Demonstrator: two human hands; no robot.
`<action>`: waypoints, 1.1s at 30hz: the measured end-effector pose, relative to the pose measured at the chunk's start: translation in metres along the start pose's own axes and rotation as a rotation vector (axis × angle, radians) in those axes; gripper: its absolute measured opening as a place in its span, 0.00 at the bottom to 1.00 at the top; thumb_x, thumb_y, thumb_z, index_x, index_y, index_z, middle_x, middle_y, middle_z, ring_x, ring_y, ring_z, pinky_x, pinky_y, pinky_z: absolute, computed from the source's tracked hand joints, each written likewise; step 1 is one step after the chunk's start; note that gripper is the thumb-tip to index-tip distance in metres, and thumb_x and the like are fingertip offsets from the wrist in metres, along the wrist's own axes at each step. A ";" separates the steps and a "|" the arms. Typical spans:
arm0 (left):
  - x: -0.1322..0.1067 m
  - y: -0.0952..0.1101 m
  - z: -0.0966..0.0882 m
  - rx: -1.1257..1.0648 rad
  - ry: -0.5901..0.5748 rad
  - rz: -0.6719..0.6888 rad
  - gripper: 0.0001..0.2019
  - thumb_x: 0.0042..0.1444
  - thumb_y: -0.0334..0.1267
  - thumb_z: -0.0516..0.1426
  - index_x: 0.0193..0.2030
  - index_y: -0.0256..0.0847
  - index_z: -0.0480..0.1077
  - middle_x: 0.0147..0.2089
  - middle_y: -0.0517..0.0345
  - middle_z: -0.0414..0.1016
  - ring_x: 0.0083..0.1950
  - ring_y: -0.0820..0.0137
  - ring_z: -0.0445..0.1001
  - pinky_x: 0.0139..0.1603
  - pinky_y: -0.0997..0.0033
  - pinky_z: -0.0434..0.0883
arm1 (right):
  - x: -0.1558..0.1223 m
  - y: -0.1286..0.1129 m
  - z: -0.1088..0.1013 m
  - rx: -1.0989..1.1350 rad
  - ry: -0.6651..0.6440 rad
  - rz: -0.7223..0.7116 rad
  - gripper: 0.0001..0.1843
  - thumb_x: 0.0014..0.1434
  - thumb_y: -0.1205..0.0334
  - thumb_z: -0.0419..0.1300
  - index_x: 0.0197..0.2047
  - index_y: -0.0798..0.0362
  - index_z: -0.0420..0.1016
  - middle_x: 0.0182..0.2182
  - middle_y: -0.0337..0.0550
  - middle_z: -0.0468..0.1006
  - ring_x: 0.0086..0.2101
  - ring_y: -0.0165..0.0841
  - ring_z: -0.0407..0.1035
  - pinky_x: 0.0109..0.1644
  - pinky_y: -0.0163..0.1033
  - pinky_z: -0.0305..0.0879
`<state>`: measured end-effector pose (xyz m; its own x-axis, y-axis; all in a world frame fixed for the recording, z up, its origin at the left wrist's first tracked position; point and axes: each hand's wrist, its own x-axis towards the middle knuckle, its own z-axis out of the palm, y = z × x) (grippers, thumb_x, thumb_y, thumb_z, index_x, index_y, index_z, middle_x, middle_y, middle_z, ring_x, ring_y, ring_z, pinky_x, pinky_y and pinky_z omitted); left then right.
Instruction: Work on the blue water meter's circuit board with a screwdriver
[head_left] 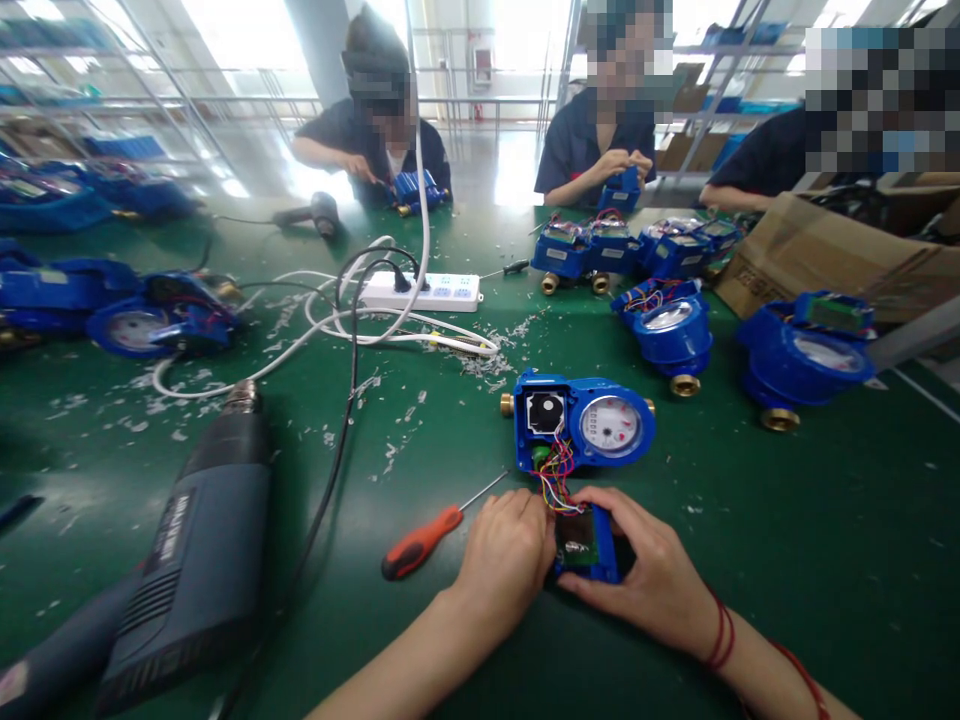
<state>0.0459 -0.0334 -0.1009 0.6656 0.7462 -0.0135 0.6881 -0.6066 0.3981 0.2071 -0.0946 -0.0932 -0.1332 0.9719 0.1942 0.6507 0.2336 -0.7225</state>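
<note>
A blue water meter (609,428) with a round white dial and an opened electronics box lies in front of me. Coloured wires (556,475) run from that box to a blue cover (606,545) with a green circuit board inside. My right hand (649,555) grips the cover, thumb on the near edge and fingers on the far one. Curled against the cover's left side is my left hand (508,548); its fingertips are hidden, so what they pinch cannot be made out. Just left of it lies a red and black screwdriver (424,542).
A heat gun (202,530) lies at the left. Behind the meter are a white power strip (420,290), looped cables and scattered plastic scraps. More blue meters (667,335) stand at the right by a cardboard box (817,260). Co-workers sit across the table.
</note>
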 end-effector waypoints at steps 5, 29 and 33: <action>-0.001 -0.004 0.003 -0.127 -0.014 -0.032 0.07 0.60 0.31 0.44 0.34 0.38 0.62 0.35 0.54 0.68 0.38 0.64 0.68 0.40 0.61 0.68 | 0.001 0.002 0.000 0.004 0.008 0.039 0.31 0.48 0.53 0.67 0.51 0.46 0.58 0.46 0.39 0.69 0.46 0.36 0.64 0.50 0.39 0.62; -0.008 -0.038 -0.028 -0.477 0.327 -0.109 0.12 0.57 0.27 0.48 0.46 0.44 0.62 0.45 0.59 0.64 0.46 0.71 0.64 0.46 0.69 0.62 | -0.002 0.015 0.002 0.432 -0.085 0.306 0.36 0.43 0.51 0.70 0.52 0.47 0.58 0.45 0.44 0.73 0.41 0.41 0.69 0.44 0.44 0.70; -0.011 -0.033 -0.025 -0.553 0.191 -0.114 0.05 0.60 0.32 0.48 0.37 0.44 0.64 0.32 0.65 0.68 0.34 0.75 0.66 0.36 0.73 0.61 | -0.003 0.015 0.001 0.400 -0.077 0.278 0.35 0.44 0.50 0.69 0.52 0.45 0.58 0.45 0.42 0.72 0.43 0.40 0.68 0.46 0.43 0.69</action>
<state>0.0084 -0.0150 -0.0907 0.4974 0.8654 0.0601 0.4654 -0.3247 0.8234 0.2163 -0.0941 -0.1055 -0.0602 0.9949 -0.0808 0.3335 -0.0563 -0.9411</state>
